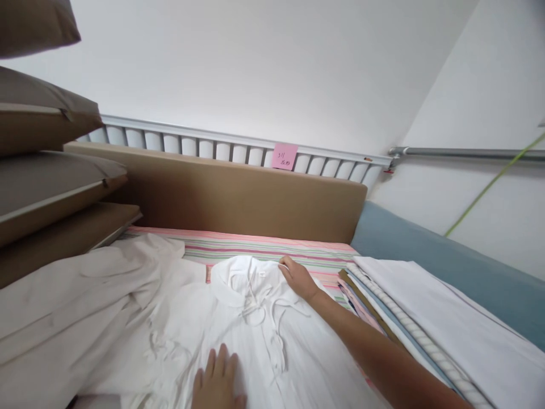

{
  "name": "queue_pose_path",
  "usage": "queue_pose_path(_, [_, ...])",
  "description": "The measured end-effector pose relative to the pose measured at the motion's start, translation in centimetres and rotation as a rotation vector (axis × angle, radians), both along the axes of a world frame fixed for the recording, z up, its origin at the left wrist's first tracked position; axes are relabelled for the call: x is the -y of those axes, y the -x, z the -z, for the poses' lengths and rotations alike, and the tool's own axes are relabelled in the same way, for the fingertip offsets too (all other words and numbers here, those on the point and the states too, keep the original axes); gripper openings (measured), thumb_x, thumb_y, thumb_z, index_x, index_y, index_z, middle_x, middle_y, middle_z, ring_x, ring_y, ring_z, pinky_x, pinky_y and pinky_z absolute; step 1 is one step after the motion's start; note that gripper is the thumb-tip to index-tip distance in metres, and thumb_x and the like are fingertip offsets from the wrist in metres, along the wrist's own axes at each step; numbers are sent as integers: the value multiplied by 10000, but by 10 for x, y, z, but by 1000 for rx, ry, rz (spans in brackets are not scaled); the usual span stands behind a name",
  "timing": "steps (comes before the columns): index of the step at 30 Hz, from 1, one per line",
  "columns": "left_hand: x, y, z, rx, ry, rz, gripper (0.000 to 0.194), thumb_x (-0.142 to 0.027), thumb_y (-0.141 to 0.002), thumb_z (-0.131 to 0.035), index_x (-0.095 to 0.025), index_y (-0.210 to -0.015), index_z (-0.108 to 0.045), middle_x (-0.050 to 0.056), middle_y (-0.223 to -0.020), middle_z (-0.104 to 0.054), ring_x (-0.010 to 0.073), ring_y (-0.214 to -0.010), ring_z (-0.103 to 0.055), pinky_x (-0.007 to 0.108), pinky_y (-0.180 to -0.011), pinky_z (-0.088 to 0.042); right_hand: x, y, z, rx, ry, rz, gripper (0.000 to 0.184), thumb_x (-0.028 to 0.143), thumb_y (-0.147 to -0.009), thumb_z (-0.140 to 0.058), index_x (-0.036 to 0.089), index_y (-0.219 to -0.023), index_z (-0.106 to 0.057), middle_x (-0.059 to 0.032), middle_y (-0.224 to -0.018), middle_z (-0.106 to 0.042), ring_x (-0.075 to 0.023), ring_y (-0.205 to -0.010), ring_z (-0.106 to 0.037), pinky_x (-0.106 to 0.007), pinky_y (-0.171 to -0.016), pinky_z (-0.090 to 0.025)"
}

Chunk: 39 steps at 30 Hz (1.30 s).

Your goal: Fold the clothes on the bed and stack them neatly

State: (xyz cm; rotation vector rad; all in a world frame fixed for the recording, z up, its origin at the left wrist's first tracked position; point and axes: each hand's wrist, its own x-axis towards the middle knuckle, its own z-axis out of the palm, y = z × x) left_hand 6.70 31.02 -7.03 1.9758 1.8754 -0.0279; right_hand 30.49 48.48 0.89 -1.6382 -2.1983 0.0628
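A white blouse (255,341) with a rounded collar, thin drawstring ties and a front placket lies spread out, collar away from me. My right hand (299,279) reaches across to the collar's right side and pinches its edge between thumb and fingers. Low in the view, my left hand (218,379) rests flat on the lower left of the blouse, fingers spread. Beside the blouse on the left lies a crumpled off-white garment (97,301). A small label shows inside the collar.
Under the clothes is a striped cloth (264,245). Brown cushions (51,176) are stacked at left. Folded fabrics (447,318) lie at right beside a blue padded side (447,244). A tan board (238,193) stands before a white radiator (204,149) bearing a pink note (284,156).
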Motion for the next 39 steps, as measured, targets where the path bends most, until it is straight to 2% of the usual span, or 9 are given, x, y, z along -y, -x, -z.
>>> queue_pose_path(5, [-3,0,5,16,12,2,691,-174,-680,-468,-247,-1363,-390,55,-1494,-251,290,-1379,-208,532,-1078,-260,-46,24,12,74,71,113,334,178,-839,-469,153,-1168,-522,-119,-1089,-629,-224,-982,-580,-322,-810,-411])
queue_pose_path(8, [-6,2,12,65,59,17,708,-197,-674,-481,-239,-1373,-372,61,-1504,-203,302,-1386,-168,557,-1083,-232,-62,62,14,112,68,0,386,181,-848,-462,180,-1230,-518,-98,-1236,-569,-207,-1147,-495,-319,-950,-346])
queue_pose_path(14, [-9,4,19,147,54,-1,699,-216,-661,-497,-232,-1354,-407,66,-1493,-212,320,-1381,-172,579,-1078,-224,-65,136,31,193,167,-209,456,243,-735,-633,245,-1188,-582,-57,-1217,-595,-221,-1126,-510,-339,-953,-351])
queue_pose_path(18, [-9,6,9,181,97,-10,701,-272,-671,-507,-234,-1362,-394,47,-1505,-187,299,-1393,-130,548,-1109,-185,-65,151,41,189,196,-197,222,223,-752,-607,219,-959,-685,-57,-1026,-666,-214,-1001,-571,-342,-900,-379])
queue_pose_path(20, [-9,7,4,192,126,-8,707,-297,-679,-501,-227,-1372,-378,46,-1510,-179,292,-1396,-121,533,-1117,-178,-66,147,38,164,189,-205,172,235,-783,-583,234,-919,-690,-29,-1002,-671,-188,-992,-573,-312,-902,-378])
queue_pose_path(25, [-7,7,0,194,114,-13,692,-281,-687,-477,-224,-1371,-382,48,-1508,-190,288,-1395,-131,531,-1115,-183,-77,97,18,92,155,-55,371,298,-846,-519,237,-1210,-555,-41,-1256,-566,-177,-1154,-493,-282,-939,-362])
queue_pose_path(32, [-8,7,-1,143,81,25,679,-222,-687,-463,-223,-1363,-393,53,-1499,-212,298,-1386,-163,537,-1101,-218,-77,20,28,117,317,216,350,301,-678,-671,202,-1013,-655,-67,-990,-679,-221,-862,-622,-286,-685,-441])
queue_pose_path(36, [-7,16,16,169,-130,-1,561,-209,-707,-483,-239,-1265,-525,49,-1417,-409,277,-1321,-347,459,-1055,-360,-62,13,32,80,293,141,291,269,-680,-669,233,-969,-666,-24,-948,-678,-182,-851,-608,-241,-679,-418])
queue_pose_path(39, [-11,27,23,305,-450,-21,371,-314,-811,-472,-234,-1142,-620,59,-1225,-614,214,-1137,-564,332,-949,-485,-45,13,26,23,207,72,194,226,-769,-577,226,-936,-676,-34,-960,-658,-178,-899,-584,-245,-742,-399])
